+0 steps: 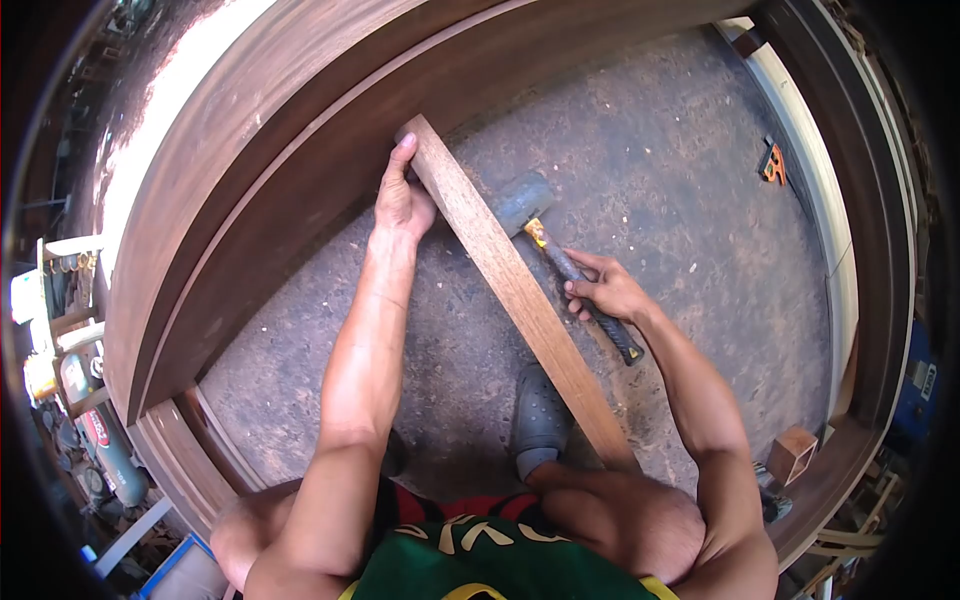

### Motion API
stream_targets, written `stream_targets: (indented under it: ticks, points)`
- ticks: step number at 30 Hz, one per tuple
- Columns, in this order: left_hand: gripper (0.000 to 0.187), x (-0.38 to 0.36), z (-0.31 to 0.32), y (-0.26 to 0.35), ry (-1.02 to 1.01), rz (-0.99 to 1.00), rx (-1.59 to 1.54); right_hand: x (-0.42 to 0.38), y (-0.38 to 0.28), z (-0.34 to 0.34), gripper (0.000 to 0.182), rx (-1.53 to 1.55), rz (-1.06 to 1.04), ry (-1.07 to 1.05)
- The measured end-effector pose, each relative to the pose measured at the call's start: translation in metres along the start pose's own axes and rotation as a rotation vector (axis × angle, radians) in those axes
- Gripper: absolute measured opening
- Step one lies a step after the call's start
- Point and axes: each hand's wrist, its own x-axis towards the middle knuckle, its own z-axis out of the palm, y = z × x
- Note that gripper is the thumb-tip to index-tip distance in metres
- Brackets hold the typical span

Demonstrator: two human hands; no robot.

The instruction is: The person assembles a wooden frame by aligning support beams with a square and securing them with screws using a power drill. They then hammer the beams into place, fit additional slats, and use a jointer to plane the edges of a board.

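My left hand point(403, 197) is closed around the upper end of a long brown wooden board point(515, 285), thumb along its edge. The board runs diagonally down to beside my right knee. In my right hand point(612, 288) is a hammer point(524, 203), gripped by its dark handle with yellow parts. Its thick grey head lies right by the board's right edge in this view.
A large dark wooden frame point(290, 150) curves around me, enclosing the stained concrete floor point(700, 200). An orange clamp point(772, 163) is at the right inner side. A short wooden block point(792, 455) sits at lower right. My grey shoe point(541, 415) is beside the board.
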Motion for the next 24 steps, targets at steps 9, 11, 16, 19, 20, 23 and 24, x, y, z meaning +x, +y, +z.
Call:
stream_targets:
  ticks: [9,11,16,19,20,23,24]
  points:
    - [0.054,-0.001,0.009,0.003,-0.013,-0.032,0.054,0.004,-0.01,0.015,0.062,-0.122,-0.05,-0.029]
    - [0.056,0.0,0.008,0.003,-0.026,-0.029,0.091,0.008,-0.013,0.012,0.061,-0.228,0.001,-0.055]
    - [0.062,-0.002,0.009,0.0,0.005,-0.006,0.129,0.057,0.051,0.016,0.058,-0.601,-0.831,0.276]
    - [0.066,0.005,-0.003,0.0,-0.004,-0.023,0.113,0.032,0.007,0.017,0.06,-0.469,-0.49,0.107]
    - [0.066,0.007,-0.006,-0.001,0.006,0.008,0.098,0.021,-0.008,0.019,0.061,-0.329,-0.13,-0.027]
    - [0.067,0.008,-0.012,0.0,-0.001,0.003,0.046,0.02,-0.008,0.019,0.062,-0.272,-0.017,-0.044]
    - [0.071,0.007,-0.01,-0.001,0.022,0.017,0.037,0.021,-0.006,0.019,0.062,-0.292,-0.015,-0.052]
